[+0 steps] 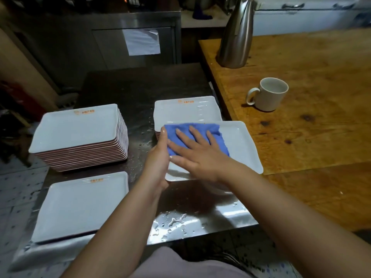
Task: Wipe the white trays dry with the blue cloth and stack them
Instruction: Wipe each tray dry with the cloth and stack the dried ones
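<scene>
Tray (243,145) in hand is white and rectangular, held above the wet steel counter (200,219), its long axis running near-left to far-right. Left hand (158,159) grips the tray's left edge, fingers curled under, thumb up the rim. Right hand (197,153) lies flat with fingers spread, pressing the blue cloth (216,135) onto the tray's far-left part. Left to right: tall stack (80,135) at far left, single tray (80,205) near left, low stack (186,109) just behind the held tray. Wooden table (311,121) at right carries a steel jug (236,35) and mug (269,94).
</scene>
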